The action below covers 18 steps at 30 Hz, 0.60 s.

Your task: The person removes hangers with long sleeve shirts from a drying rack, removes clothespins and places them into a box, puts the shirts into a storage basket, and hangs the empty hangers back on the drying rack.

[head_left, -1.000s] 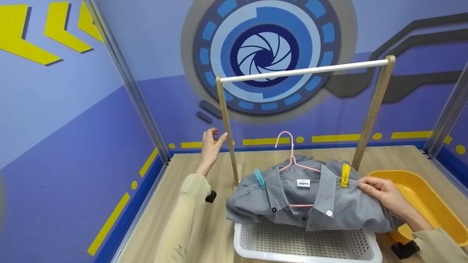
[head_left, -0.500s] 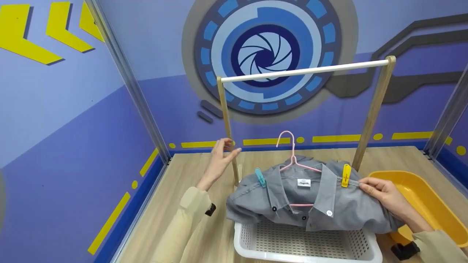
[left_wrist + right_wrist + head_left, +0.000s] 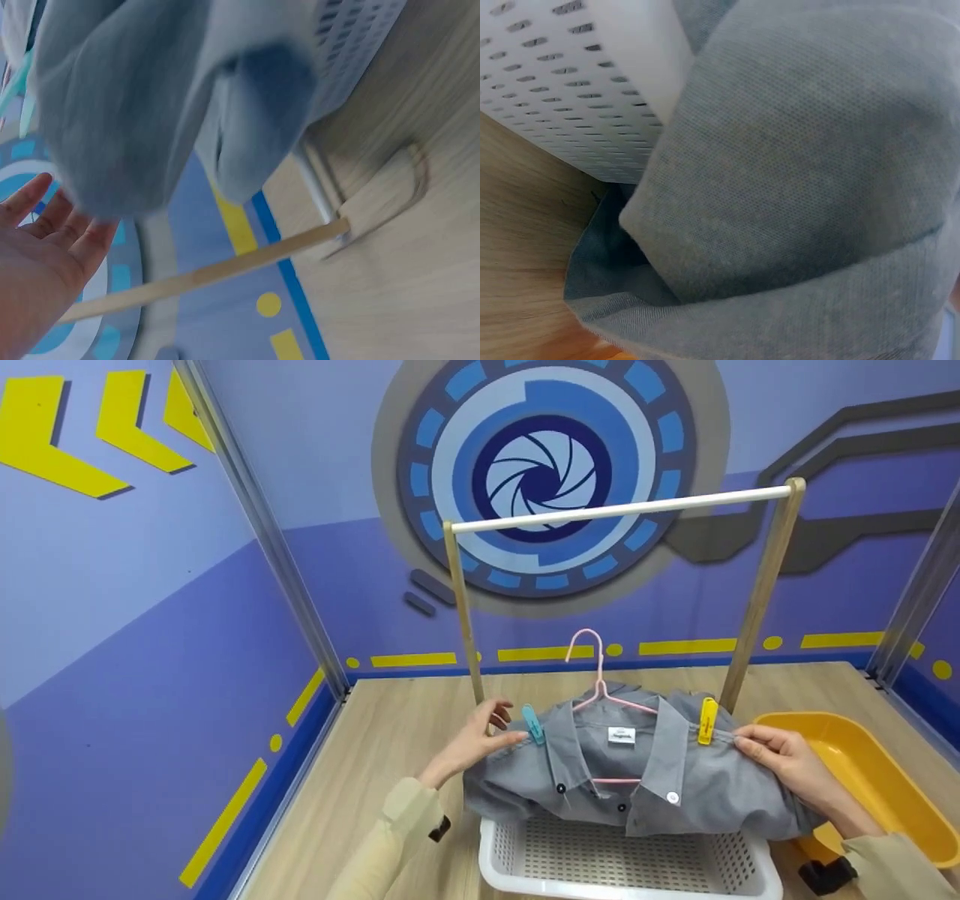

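A grey shirt (image 3: 720, 791) lies over a white basket (image 3: 630, 885) in the head view, with a pink hanger (image 3: 600, 667) inside its collar and the hook standing up. A teal clothespin (image 3: 533, 725) sits on one shoulder, a yellow clothespin (image 3: 707, 721) on the other. My right hand (image 3: 791, 765) pinches the shoulder seam just outside the yellow clothespin. At the opposite shoulder, my left hand (image 3: 476, 741) is spread, its thumb by the cloth near the teal clothespin. The left wrist view shows these fingers (image 3: 71, 232) extended beside the shirt. Grey cloth hides my right hand in its wrist view.
Behind the shirt stands a wooden rack with a white crossbar (image 3: 622, 510), its posts (image 3: 759, 600) on either side. An orange tray (image 3: 892, 780) is on the table to the right, partly behind my right arm. Wood tabletop (image 3: 390, 720) shows at left.
My left hand has come down and rightward from the rack's left post to the shirt's shoulder. My right hand keeps its hold on the other shoulder, and the shirt has stayed in place.
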Tool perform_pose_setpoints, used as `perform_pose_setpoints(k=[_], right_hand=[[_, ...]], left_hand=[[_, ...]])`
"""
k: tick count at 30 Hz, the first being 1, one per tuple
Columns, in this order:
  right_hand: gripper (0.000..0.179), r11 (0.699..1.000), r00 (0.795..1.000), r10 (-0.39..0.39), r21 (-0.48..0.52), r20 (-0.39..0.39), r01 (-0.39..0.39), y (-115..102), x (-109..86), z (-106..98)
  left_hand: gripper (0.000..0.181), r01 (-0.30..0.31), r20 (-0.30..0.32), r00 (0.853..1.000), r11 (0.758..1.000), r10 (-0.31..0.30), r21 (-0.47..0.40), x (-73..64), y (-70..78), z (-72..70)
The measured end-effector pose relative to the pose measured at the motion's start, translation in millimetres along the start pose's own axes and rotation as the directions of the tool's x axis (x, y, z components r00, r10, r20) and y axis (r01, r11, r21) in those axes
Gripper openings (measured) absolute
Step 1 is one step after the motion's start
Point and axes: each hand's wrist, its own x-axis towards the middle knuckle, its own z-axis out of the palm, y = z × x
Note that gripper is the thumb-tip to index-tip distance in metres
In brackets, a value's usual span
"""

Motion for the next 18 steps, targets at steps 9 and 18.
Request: perform_pose_setpoints(k=[9,18], right_hand=[[0.015,1.000,1.000,-0.025,-0.012,-0.002,0.025,1,-0.7,2],[0.015,0.999,1.000,0.003,-0.044,-0.005,-0.003,4,-1.4,1]], left_hand=[[0.046,0.002,0.036,0.999,1.000,-0.002,0.003,-7.4,-2.5,18.2],[0.028,-0.116,-0.023,0.993,0.992,0.115,-0.046,-10.9,17.2,17.6]])
